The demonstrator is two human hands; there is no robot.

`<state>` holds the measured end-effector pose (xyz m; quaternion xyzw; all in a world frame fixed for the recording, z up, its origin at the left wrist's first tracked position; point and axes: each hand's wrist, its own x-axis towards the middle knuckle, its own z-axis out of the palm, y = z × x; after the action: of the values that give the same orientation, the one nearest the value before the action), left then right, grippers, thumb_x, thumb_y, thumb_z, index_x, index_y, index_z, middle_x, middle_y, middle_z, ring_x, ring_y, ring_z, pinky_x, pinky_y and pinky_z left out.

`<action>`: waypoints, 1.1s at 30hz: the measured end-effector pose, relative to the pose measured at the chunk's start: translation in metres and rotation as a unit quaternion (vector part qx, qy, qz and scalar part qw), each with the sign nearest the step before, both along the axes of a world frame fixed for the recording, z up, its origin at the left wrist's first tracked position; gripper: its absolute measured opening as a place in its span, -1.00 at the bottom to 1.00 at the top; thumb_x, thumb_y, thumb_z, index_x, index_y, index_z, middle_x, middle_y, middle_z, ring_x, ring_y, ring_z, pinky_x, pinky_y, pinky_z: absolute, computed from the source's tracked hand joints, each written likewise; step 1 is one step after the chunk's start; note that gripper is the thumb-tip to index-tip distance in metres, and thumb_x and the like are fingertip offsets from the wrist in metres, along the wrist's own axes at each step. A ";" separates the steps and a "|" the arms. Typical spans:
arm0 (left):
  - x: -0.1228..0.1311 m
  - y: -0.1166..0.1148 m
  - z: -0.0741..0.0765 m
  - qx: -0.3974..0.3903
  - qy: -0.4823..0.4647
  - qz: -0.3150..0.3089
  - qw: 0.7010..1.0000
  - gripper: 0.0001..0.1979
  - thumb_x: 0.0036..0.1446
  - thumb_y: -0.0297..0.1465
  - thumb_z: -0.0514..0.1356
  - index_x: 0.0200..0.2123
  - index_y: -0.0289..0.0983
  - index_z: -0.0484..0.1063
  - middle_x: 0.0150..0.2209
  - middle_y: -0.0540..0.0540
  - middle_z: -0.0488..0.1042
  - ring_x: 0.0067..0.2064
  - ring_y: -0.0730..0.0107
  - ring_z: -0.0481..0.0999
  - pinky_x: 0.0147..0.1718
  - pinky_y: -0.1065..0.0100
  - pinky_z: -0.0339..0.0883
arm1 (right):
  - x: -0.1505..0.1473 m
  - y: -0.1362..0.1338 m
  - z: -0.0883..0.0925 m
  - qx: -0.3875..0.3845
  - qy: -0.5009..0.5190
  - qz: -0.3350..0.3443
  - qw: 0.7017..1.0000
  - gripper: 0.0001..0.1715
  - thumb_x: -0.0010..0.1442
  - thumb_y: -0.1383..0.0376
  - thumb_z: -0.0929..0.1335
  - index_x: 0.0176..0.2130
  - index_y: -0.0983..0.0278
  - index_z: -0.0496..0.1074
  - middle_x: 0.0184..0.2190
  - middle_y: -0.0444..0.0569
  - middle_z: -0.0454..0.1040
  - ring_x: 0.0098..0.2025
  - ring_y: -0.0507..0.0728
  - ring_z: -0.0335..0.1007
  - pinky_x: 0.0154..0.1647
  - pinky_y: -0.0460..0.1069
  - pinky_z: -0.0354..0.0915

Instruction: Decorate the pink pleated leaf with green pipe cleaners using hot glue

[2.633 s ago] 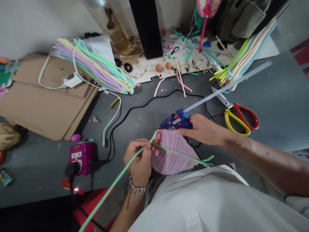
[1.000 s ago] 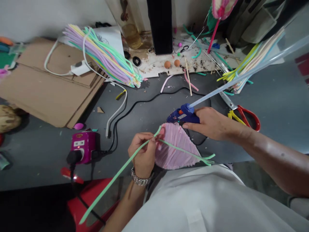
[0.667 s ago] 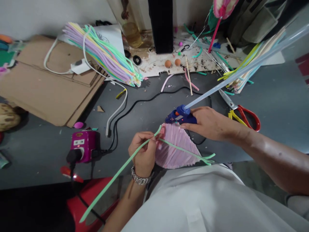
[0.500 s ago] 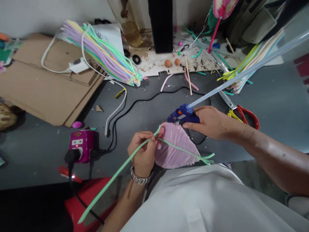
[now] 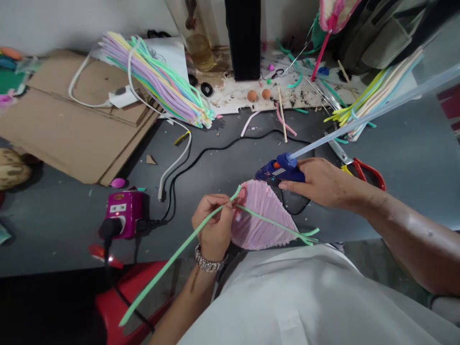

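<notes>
My left hand (image 5: 214,223) pinches a long green pipe cleaner (image 5: 172,261) between thumb and fingers; its short end points up past the fingertips, its long end hangs to the lower left. Just right of the hand lies a pink-and-lilac fan-shaped piece (image 5: 264,225) covered in fuzzy strips, at the table's front edge. Across it runs another green stem (image 5: 269,221), with several green ends at its right corner. My right hand (image 5: 318,182) is wrapped round a blue hot glue gun (image 5: 280,167). A long clear glue stick (image 5: 334,133) sticks out of its back, and the nozzle is near the piece's top edge.
Pipe cleaner bundles lie at the back left (image 5: 158,81) and right (image 5: 377,96). Red-handled scissors (image 5: 368,173) rest beyond my right hand. Cardboard sheets (image 5: 72,129), a purple power adapter (image 5: 125,214) and a black cord (image 5: 204,149) occupy the left and middle.
My right hand has drawn the glue gun slightly right, away from the piece's top edge. The left hand keeps its pinch on the green pipe cleaner. The camera view has shifted a little.
</notes>
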<state>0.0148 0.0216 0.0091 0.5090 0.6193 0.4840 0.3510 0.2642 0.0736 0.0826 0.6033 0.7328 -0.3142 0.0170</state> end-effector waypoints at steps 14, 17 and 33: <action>0.000 0.000 0.000 0.005 0.014 0.003 1.000 -0.90 0.04 -0.42 0.30 -0.45 -0.28 0.43 -0.42 -0.02 0.57 -0.41 0.46 0.59 -0.43 0.49 0.46 | 0.002 -0.003 0.002 -0.004 -0.028 -0.010 1.000 -0.56 0.32 -0.03 0.31 -0.30 0.26 0.50 -0.35 0.05 0.55 -0.32 0.18 0.46 -0.28 0.01 0.21; 0.001 0.000 0.000 0.006 0.011 0.009 1.000 -0.90 0.04 -0.41 0.30 -0.46 -0.28 0.43 -0.41 -0.02 0.57 -0.42 0.46 0.59 -0.45 0.50 0.45 | 0.004 -0.004 0.001 0.005 -0.025 -0.017 1.000 -0.57 0.31 -0.04 0.33 -0.33 0.25 0.50 -0.39 0.03 0.54 -0.35 0.17 0.45 -0.30 0.00 0.19; -0.001 -0.002 -0.004 0.007 -0.008 0.001 1.000 -0.91 0.06 -0.44 0.30 -0.43 -0.27 0.43 -0.39 0.00 0.57 -0.40 0.46 0.64 -0.42 0.51 0.49 | 0.011 -0.009 0.000 -0.007 -0.021 -0.013 1.000 -0.57 0.34 -0.04 0.29 -0.27 0.24 0.48 -0.29 0.06 0.56 -0.24 0.23 0.50 -0.19 0.04 0.27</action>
<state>0.0137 0.0200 0.0050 0.5069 0.6134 0.4931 0.3517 0.2747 0.0646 0.0822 0.6187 0.7225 -0.3068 0.0325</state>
